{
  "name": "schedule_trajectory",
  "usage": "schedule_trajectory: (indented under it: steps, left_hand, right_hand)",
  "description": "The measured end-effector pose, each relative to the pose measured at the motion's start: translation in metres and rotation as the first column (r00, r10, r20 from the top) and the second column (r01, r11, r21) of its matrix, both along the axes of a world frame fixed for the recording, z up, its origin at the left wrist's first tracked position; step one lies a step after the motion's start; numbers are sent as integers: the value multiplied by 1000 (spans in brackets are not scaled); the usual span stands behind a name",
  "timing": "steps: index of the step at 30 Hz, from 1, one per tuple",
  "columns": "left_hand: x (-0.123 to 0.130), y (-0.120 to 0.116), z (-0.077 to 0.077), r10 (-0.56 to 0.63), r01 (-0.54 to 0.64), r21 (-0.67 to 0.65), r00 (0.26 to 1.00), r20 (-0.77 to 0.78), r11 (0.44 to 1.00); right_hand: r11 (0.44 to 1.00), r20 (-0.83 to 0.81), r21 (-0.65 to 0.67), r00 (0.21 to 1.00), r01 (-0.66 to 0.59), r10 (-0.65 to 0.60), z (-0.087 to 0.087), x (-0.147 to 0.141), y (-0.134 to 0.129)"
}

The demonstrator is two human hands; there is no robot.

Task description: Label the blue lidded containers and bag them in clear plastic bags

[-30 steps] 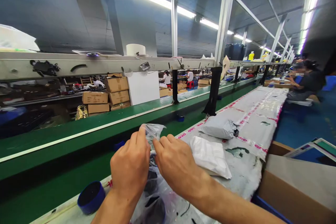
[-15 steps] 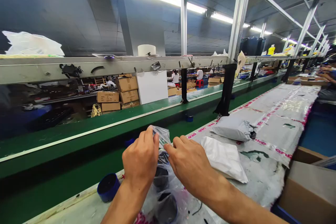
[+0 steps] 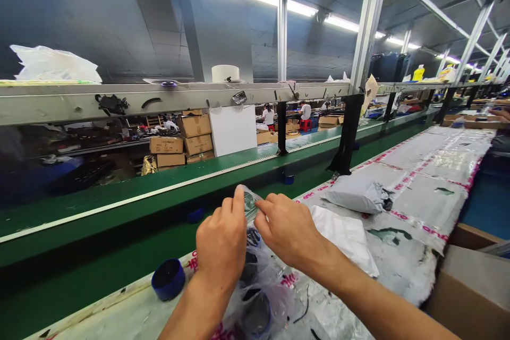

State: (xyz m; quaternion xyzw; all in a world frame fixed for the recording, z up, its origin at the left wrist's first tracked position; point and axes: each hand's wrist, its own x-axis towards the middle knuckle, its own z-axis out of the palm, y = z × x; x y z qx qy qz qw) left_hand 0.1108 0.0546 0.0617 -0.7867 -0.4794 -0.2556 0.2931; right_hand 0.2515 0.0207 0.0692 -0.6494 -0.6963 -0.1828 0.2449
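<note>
Both hands pinch the top of a clear plastic bag (image 3: 251, 203) above the near end of the bench. My left hand (image 3: 223, 236) is closed on its left edge, index finger raised along the film. My right hand (image 3: 289, 228) grips the other edge, thumb and fingers close together. Below and partly behind my hands lie dark round cups with blue rims (image 3: 257, 313), wrapped in thin clear film. A blue ring-shaped cup (image 3: 168, 279) stands alone left of my left wrist. Right of my right hand rests a stack of flat white bags (image 3: 346, 236).
A grey filled packet (image 3: 356, 194) lies farther along the covered bench (image 3: 422, 170). A green conveyor (image 3: 119, 212) runs beside it, with a metal shelf rail (image 3: 179, 96) above. An open cardboard box (image 3: 474, 281) stands at the lower right. Seated people work in the background.
Both hands have shifted slightly right in the picture and drawn a little closer together, still gripping the bag. Less of its film stands out between them. The view has turned slightly.
</note>
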Motion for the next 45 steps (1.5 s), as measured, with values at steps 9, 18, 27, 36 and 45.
schedule_trajectory:
  steps: [9,18,27,36,45]
  left_hand:
    - [14,4,-7,7,-8,-21,1000,-21,1000]
    - [15,9,-10,-57,59,-52,998,25,997]
    - [22,6,-15,-113,113,44,994,-1,993]
    - [31,7,-12,-93,100,-124,994,57,987]
    - [30,0,-11,-207,242,-259,966,154,935]
  right_hand:
    - [999,28,38,999,-35,34,-11,2,10]
    - [985,-303,-25,940,-172,156,-39,59,22]
    - [914,-191,-400,982,-71,-8,-74,70,44]
    - [910,-883,57,404,-412,239,-31,84,-15]
    - [660,-963,255,-124,-706,240,-30,67,-24]
